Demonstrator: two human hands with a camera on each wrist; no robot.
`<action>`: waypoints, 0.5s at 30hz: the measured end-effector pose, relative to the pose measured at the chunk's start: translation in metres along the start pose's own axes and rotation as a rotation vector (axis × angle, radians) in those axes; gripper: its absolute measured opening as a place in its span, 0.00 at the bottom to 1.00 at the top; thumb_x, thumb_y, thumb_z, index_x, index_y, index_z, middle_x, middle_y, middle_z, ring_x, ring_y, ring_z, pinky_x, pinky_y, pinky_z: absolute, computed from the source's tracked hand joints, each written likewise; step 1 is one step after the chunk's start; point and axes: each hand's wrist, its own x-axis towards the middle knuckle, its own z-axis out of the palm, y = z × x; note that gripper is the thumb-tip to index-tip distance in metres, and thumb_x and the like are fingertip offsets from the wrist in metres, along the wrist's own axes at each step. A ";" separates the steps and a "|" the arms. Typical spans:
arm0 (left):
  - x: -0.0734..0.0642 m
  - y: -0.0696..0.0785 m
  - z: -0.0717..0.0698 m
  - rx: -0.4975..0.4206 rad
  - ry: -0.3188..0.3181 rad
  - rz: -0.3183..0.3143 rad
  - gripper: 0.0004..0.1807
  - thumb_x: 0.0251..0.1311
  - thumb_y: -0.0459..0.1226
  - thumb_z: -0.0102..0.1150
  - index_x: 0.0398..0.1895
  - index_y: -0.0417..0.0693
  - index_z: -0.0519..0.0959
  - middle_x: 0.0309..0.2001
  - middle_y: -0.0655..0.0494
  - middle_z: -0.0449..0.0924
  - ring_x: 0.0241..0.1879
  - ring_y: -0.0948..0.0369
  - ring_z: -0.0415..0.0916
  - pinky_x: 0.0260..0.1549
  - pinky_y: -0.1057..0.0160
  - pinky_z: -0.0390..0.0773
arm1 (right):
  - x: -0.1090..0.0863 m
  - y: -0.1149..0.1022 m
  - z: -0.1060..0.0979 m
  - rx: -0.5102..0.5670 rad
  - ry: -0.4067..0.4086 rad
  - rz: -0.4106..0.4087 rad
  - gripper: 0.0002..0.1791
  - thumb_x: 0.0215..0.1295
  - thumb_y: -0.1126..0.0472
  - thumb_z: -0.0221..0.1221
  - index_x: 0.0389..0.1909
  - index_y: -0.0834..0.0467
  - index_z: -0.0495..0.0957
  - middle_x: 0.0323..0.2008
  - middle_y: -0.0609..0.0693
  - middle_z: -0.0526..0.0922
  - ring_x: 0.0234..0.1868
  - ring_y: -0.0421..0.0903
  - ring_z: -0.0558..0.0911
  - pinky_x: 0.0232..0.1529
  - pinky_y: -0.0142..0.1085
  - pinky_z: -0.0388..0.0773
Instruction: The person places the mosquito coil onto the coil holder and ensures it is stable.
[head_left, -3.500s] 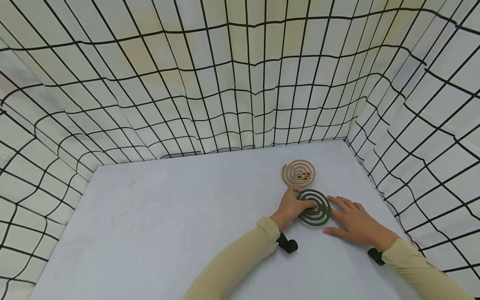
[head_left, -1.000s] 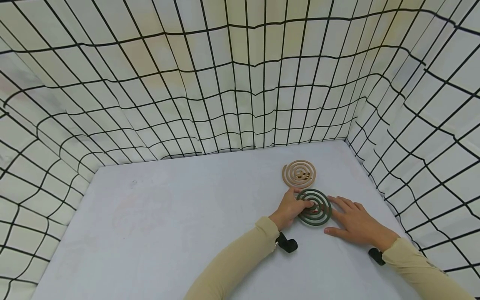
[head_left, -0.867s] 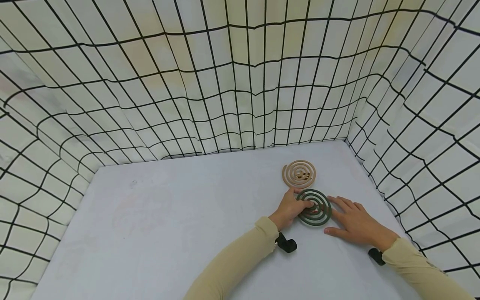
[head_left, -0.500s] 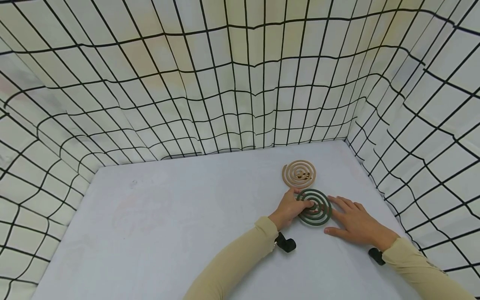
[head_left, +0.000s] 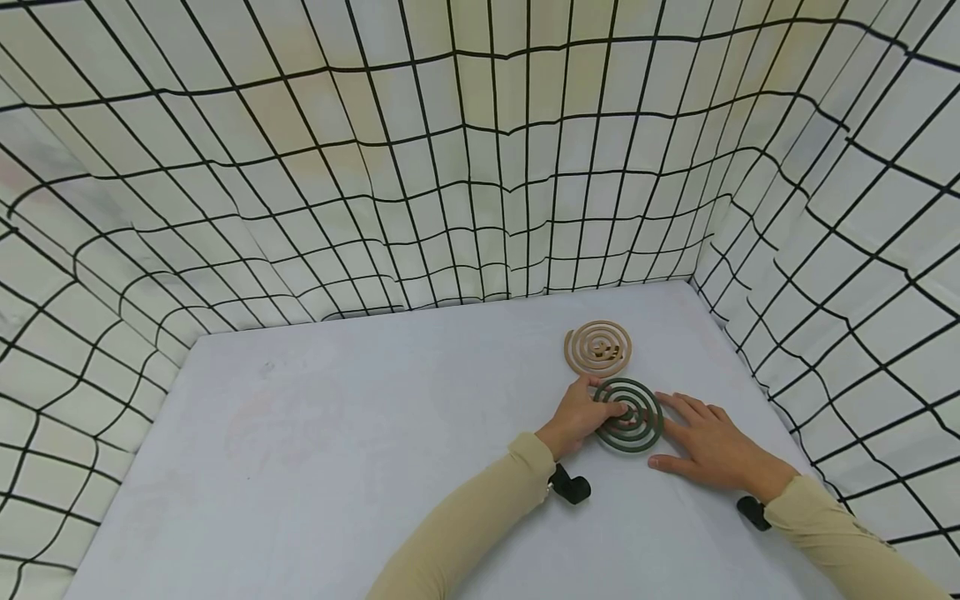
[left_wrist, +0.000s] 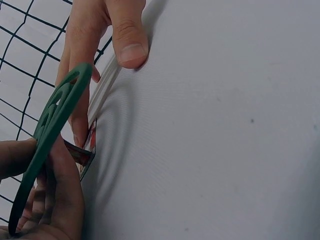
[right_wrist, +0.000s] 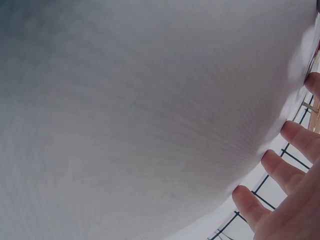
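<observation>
A green mosquito coil is pinched by my left hand, thumb on top near its centre and fingers beneath. In the left wrist view the coil stands tilted above the table. Under it shows a small, thin-edged piece with red and dark faces, mostly hidden by the coil and fingers. My right hand lies just right of the coil, fingers spread, fingertips down at the table. One of its fingers reaches beside the red-and-dark piece. Beyond the left hand lies a tan mosquito coil with a small gold-coloured piece at its centre.
A white-covered table spreads out to the left of the hands. Black grid netting over pale sheeting encloses its back and sides. Small black wrist cameras sit under both cuffs.
The left thumb sits slightly farther back on the green coil than in the oldest frame. Both hands and both coils otherwise hold their places.
</observation>
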 end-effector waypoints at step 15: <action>-0.001 0.002 -0.001 0.024 -0.025 0.023 0.25 0.59 0.38 0.73 0.57 0.48 0.73 0.54 0.49 0.79 0.49 0.59 0.78 0.54 0.58 0.81 | 0.000 0.001 0.001 -0.004 0.022 -0.015 0.40 0.65 0.28 0.59 0.71 0.48 0.75 0.76 0.58 0.67 0.74 0.65 0.67 0.63 0.67 0.70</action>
